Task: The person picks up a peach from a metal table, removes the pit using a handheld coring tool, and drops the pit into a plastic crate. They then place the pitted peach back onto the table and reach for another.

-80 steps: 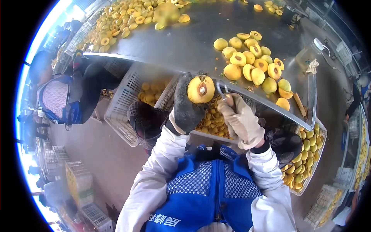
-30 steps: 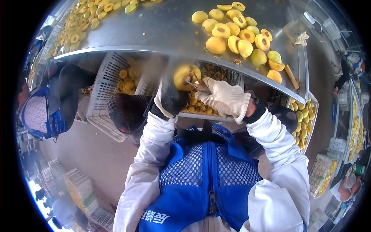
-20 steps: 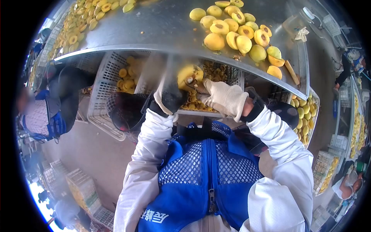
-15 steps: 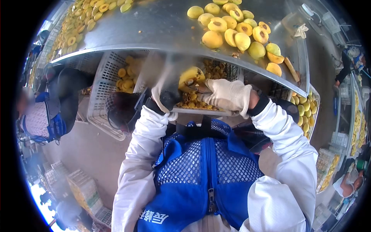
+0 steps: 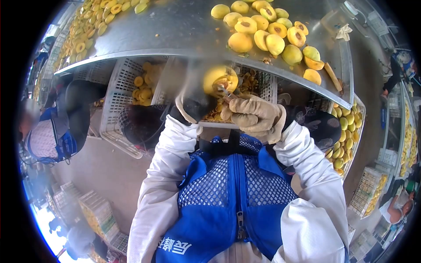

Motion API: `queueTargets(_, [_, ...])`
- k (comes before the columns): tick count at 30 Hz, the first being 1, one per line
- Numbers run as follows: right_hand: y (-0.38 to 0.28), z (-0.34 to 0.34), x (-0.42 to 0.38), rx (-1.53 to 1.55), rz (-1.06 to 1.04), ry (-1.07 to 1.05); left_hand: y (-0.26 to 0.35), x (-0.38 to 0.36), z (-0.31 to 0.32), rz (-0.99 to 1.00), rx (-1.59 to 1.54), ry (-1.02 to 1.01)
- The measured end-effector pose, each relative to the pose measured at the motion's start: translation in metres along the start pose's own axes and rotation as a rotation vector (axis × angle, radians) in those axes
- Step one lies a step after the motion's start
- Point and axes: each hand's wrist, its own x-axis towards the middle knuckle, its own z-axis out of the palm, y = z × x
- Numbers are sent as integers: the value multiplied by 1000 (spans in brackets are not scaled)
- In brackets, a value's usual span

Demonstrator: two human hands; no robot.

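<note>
A halved yellow peach (image 5: pixel 213 79) is in my gloved left hand (image 5: pixel 189 98), its cut face with the brown pit hollow turned to my right. A blurred patch hides part of that hand's fingers. My right hand (image 5: pixel 258 115), in a beige knit glove, is closed around the handle of a small pitting tool (image 5: pixel 227 97). The tool's metal tip touches the peach's middle, amid torn brown flesh. Below both hands stands a white crate (image 5: pixel 268 87) holding brown pits and scraps.
Peach halves (image 5: pixel 275 44) lie on the metal table (image 5: pixel 175 37), with a wooden stick (image 5: pixel 333 77) near its right corner. Left, a white crate (image 5: pixel 115 94) holds peach pieces; right, another holds yellow-green peaches (image 5: pixel 346 127). A seated person (image 5: pixel 52 131) is at the left.
My right hand has rolled over, showing its curled fingers, and shifted slightly lower. The peach's cut face is now turned more toward me, with the tool's tip visible at it.
</note>
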Motion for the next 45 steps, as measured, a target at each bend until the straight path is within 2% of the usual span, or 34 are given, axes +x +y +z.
queueTargets(1, [9,-4,3,134,-99,-51,-3,1,5,97,-87,42])
queueTargets(2, [15,-7,6,267,-199,-102,23,5,22,104,-117,194])
queueTargets(5, [21,-12,7,436,-161,-153,12,2,34,32,-228,247])
queueTargets(6, [20,-13,7,586,-83,-392,17,6,42,-12,-848,269])
queueTargets(7, [21,-13,8,591,-82,-396,5,4,35,-17,-845,271])
queueTargets(9, [23,-11,8,520,-148,-462,-2,9,18,4,-29,97])
queueTargets(10, [22,-13,7,512,-149,-471,-4,6,22,207,60,170])
queueTargets(11, [22,-14,5,413,-164,-333,-38,-1,-5,123,136,175])
queueTargets(12, [22,-16,2,317,-181,-195,-18,-3,-20,101,351,225])
queueTargets(13, [21,-17,-2,312,-190,-204,11,-3,-33,81,565,273])
queueTargets(15, [18,-22,-11,-107,-200,132,40,-5,-77,125,791,298])
queueTargets(16, [18,-26,-13,-170,-207,141,47,-6,-97,172,908,381])
queueTargets(17, [4,-7,-30,-143,-102,249,53,-8,-121,222,1023,465])
queueTargets(19, [13,-23,-25,-295,-84,306,34,-31,-195,85,1301,290])
queueTargets(20, [15,-25,-26,-287,-97,308,6,-31,-215,-39,1003,487])
queueTargets(21, [17,-26,-28,-268,-90,309,16,-7,-194,-160,689,667])
queueTargets(22, [18,-26,-29,-250,-81,310,22,17,-169,-295,745,700])
queueTargets(23, [19,-27,-28,-249,-89,316,22,44,-121,-314,465,743])
queueTargets(24, [19,-26,-27,-312,-99,341,-21,58,-119,-110,808,494])
queueTargets(25, [19,-27,-27,-376,-109,368,12,90,-71,-243,930,138])
queueTargets(26, [20,-29,-26,-410,-124,366,-9,109,-46,-212,1044,42])
queueTargets(28, [16,-28,-33,-423,-141,395,-13,146,9,-184,1082,-70])
queueTargets(29, [14,-26,-38,-430,-151,414,-19,169,16,-414,939,-296])
queueTargets(31, [5,-18,-49,-454,-122,458,-37,176,33,-239,1193,-103])
queueTargets(32, [3,-17,-52,-472,-120,475,-35,177,32,-236,1193,-108])
queueTargets(34, [5,-19,-54,-488,-121,489,-28,176,21,-270,984,-78])
queueTargets(35, [9,-22,-52,-450,-177,488,-33,174,3,-269,988,-80])
queueTargets(37, [11,-22,-53,-401,-236,483,-49,165,-37,-187,304,-320])
queueTargets(38, [8,-17,-58,-276,-282,492,-26,154,-27,-194,307,-321])
queueTargets(40, [2,-9,-60,-88,-396,478,52,111,11,-324,-496,40])
queueTargets(41, [-1,-6,-56,-95,-392,475,59,91,15,-273,-800,78])
queueTargets(42, [-3,-3,-52,-43,-454,483,59,81,15,-266,-805,81])
queueTargets(45, [-6,3,-36,25,-531,458,39,50,13,-68,29,55])
